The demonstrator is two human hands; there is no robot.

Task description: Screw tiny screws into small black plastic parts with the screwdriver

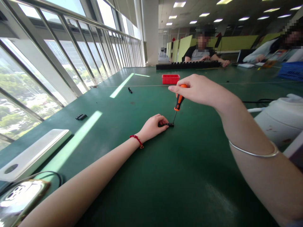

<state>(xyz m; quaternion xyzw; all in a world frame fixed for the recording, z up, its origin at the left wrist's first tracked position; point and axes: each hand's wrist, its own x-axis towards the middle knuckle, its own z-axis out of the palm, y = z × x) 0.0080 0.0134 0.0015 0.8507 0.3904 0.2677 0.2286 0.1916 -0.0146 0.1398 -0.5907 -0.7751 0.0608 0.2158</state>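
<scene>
My left hand (155, 126) pinches a small black part (169, 125) against the green table, near the middle of the view. Above it and to the right, my right hand (197, 90) grips the orange and black handle of a screwdriver (179, 102) from the top. The screwdriver leans slightly, and its thin shaft runs down to the right end of the black part. Whether the tip sits in a screw is too small to tell. My left fingers cover the left end of the part.
The green table (132, 183) bears a red bin (170, 79), black pieces (81, 117) at the left, a white box (35, 154), and a phone (23, 198). A white container (281, 116) stands right. Two people sit across, behind a long black strip (189, 65).
</scene>
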